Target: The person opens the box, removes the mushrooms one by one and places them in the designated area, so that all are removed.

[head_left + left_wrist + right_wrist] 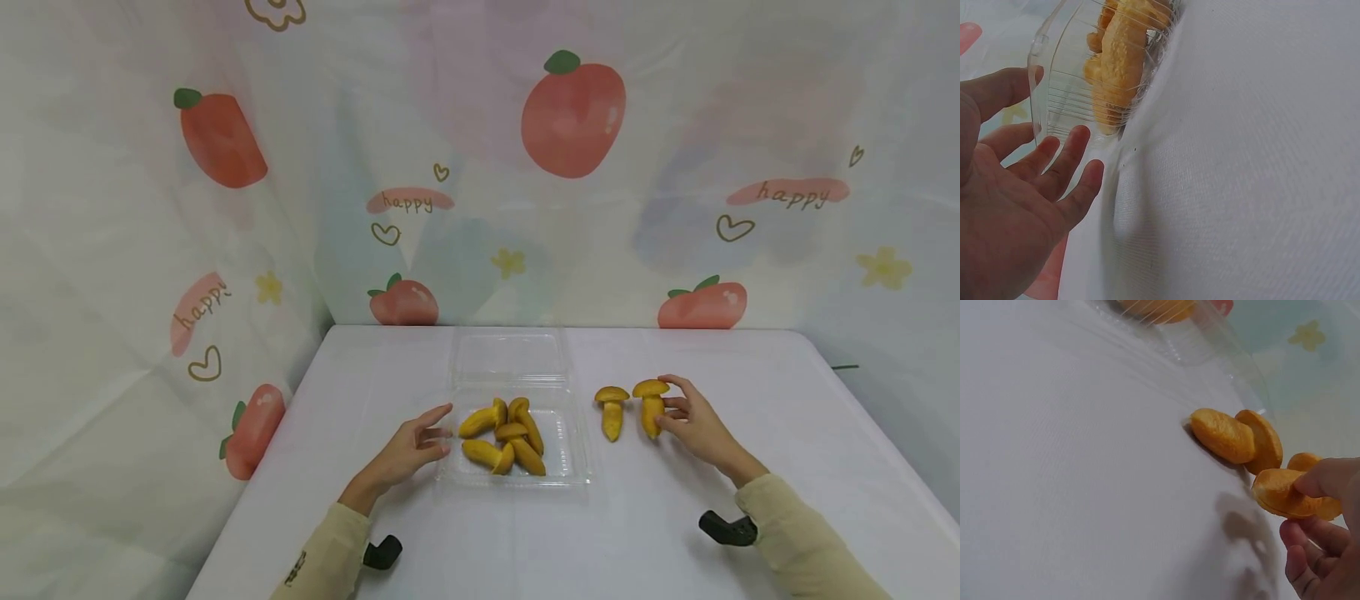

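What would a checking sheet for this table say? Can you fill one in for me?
Surface: white-covered table.
Job's things: clear box, lid open, four yellow mushrooms inside; one loose mushroom lies to its right.
Clutter: nothing seen.
Grippers: left hand at the box's left side, touching unclear; right hand pinches another mushroom.
Cables: nothing seen.
Surroundings: fruit-print cloth behind and left; a black piece by each wrist.

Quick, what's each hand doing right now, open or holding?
Left hand: open, at the clear container; whether it touches, I can't tell.
Right hand: holding a yellow mushroom between thumb and fingers.
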The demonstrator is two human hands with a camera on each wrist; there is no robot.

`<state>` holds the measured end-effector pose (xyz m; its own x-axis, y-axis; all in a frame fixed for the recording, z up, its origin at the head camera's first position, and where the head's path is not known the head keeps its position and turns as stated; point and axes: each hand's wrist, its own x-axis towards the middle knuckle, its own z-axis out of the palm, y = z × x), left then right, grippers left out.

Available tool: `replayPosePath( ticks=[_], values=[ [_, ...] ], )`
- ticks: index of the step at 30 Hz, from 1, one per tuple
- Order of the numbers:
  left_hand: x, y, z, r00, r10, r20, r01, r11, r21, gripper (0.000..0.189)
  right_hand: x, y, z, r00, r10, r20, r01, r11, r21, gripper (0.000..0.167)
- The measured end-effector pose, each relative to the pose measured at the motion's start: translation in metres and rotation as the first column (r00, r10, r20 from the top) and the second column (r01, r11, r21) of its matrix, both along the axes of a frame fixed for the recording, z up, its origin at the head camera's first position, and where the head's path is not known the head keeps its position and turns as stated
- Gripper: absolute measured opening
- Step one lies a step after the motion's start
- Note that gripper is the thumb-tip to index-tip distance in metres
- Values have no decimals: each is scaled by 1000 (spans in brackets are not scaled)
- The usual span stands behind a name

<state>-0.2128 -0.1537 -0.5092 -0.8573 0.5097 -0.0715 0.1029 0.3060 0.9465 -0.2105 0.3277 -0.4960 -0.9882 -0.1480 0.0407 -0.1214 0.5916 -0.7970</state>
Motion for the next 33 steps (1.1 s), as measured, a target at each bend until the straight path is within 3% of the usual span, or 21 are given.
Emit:
replayPosePath(
  ticks=[7,28,33],
  values=[
    [0,-1,-2,1000,-7,-1,7,1000,7,68,2,4,-6,995,-16,94,13,999,33,69],
    [0,0,1,1000,-5,-3,5,1000,-4,68,-9,2,-14,991,-34,127,27,998,59,65],
    [0,0,1,1000,-2,-15,2,1000,-9,68,-8,0,-17,995,-51,88,46,997,59,63]
  ],
)
